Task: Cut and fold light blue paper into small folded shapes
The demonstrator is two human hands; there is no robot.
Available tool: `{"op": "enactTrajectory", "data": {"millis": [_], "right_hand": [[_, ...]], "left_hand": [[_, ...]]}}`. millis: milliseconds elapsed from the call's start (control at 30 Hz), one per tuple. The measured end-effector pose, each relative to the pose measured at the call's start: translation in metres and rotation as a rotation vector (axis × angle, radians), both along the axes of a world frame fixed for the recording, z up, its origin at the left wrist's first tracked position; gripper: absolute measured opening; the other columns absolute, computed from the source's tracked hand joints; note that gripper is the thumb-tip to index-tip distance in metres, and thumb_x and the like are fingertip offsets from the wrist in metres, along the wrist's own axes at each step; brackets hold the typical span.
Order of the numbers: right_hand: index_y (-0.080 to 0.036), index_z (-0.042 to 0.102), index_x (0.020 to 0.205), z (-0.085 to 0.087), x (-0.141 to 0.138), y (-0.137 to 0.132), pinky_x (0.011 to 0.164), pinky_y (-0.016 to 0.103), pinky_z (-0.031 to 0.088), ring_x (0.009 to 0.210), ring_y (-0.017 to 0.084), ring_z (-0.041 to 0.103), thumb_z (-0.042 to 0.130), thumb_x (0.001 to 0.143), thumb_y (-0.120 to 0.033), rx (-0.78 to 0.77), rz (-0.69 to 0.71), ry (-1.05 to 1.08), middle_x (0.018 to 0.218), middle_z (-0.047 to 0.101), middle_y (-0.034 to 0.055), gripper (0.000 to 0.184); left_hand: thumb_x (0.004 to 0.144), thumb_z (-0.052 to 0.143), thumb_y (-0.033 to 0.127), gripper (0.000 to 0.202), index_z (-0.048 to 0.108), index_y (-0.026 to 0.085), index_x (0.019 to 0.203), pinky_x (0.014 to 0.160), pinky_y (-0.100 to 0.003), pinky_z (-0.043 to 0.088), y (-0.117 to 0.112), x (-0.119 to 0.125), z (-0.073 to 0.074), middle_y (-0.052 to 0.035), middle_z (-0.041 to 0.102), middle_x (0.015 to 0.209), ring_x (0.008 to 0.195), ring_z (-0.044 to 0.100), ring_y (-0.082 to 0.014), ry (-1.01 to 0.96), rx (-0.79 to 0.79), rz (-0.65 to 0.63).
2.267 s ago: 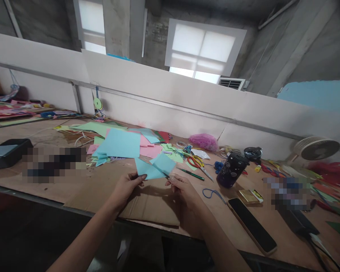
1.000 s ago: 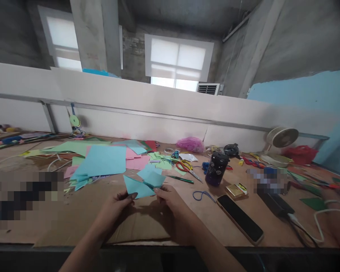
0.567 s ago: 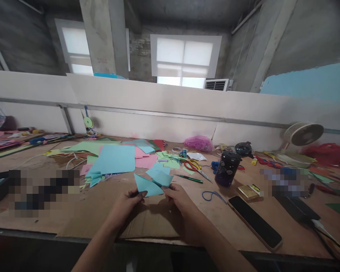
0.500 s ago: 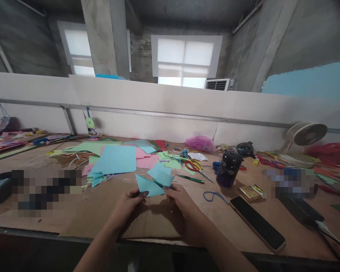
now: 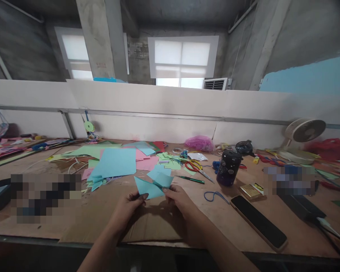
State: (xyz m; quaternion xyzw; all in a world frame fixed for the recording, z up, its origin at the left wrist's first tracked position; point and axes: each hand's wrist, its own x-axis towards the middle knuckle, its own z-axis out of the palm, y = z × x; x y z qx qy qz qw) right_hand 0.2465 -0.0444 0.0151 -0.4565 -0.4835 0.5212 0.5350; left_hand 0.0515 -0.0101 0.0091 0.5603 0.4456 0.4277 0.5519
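Between my two hands is a folded piece of light blue paper (image 5: 150,189), raised a little over a sheet of brown cardboard (image 5: 93,215). My left hand (image 5: 133,204) pinches its lower left part, thumb on top. The right edge is gripped by my right hand (image 5: 176,198), thumb on the near face and fingers behind, partly hidden. Both upper corners of the paper stick up, with a dip in the middle. Just behind it lies another light blue piece (image 5: 159,171). A green pen (image 5: 191,179) and red-and-yellow-handled scissors (image 5: 198,169) rest to the right.
Blue sheets (image 5: 116,161) lie on pink and green paper at the back left. On the right are a dark tumbler (image 5: 229,169), a phone (image 5: 257,221), a gold box (image 5: 251,191), a blue cord loop (image 5: 214,196) and a small fan (image 5: 306,131). A white partition (image 5: 170,100) runs behind.
The view has shifted slightly. Both hands keep hold of the blue paper in nearly the same place, with hardly any change in its shape.
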Motion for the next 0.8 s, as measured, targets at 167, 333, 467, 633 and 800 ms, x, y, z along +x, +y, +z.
{"op": "enactTrajectory", "data": {"millis": [167, 333, 467, 633, 800], "right_hand": [[-0.017, 0.051, 0.059, -0.01, 0.003, 0.018, 0.049, 0.025, 0.022, 0.048, 0.009, 0.037, 0.067, 0.072, -0.042, -0.017, 0.07, 0.007, 0.051, 0.047, -0.0035, 0.032], [-0.017, 0.052, 0.06, -0.014, 0.003, 0.021, 0.047, 0.024, 0.021, 0.047, 0.008, 0.036, 0.065, 0.074, -0.048, -0.003, 0.099, 0.026, 0.05, 0.047, -0.0033, 0.036], [-0.017, 0.05, 0.059, -0.01, 0.001, 0.018, 0.048, 0.024, 0.022, 0.048, 0.009, 0.038, 0.062, 0.074, -0.052, -0.015, 0.091, -0.017, 0.051, 0.048, -0.0028, 0.04], [-0.018, 0.049, 0.058, -0.006, 0.0, 0.018, 0.048, 0.025, 0.021, 0.048, 0.009, 0.035, 0.064, 0.071, -0.051, 0.005, 0.087, -0.025, 0.05, 0.045, -0.0038, 0.038], [-0.019, 0.048, 0.057, -0.005, -0.001, 0.016, 0.049, 0.025, 0.022, 0.046, 0.009, 0.033, 0.063, 0.072, -0.048, 0.005, 0.059, -0.034, 0.049, 0.044, -0.0045, 0.036]], "left_hand": [[0.066, 0.076, 0.044, 0.03, 0.068, 0.015, 0.071, 0.049, -0.022, 0.026, 0.0, 0.001, 0.0, 0.0035, 0.052, 0.055, 0.048, 0.038, -0.0089, -0.014, -0.025, -0.007], [0.068, 0.075, 0.043, 0.03, 0.066, 0.015, 0.066, 0.05, -0.021, 0.029, 0.002, -0.001, -0.003, 0.0036, 0.053, 0.055, 0.05, 0.039, -0.0084, -0.017, -0.016, -0.026], [0.07, 0.074, 0.042, 0.028, 0.066, 0.016, 0.069, 0.051, -0.02, 0.029, 0.002, -0.002, -0.004, 0.0049, 0.052, 0.056, 0.05, 0.039, -0.0079, -0.022, -0.022, -0.024], [0.069, 0.076, 0.042, 0.028, 0.066, 0.015, 0.069, 0.05, -0.021, 0.028, 0.002, -0.001, -0.003, 0.0044, 0.054, 0.055, 0.049, 0.039, -0.0082, -0.028, -0.015, -0.024], [0.07, 0.074, 0.043, 0.029, 0.067, 0.015, 0.073, 0.048, -0.02, 0.026, 0.005, -0.003, -0.009, 0.0043, 0.055, 0.057, 0.048, 0.039, -0.0074, 0.002, -0.02, -0.021]]}}
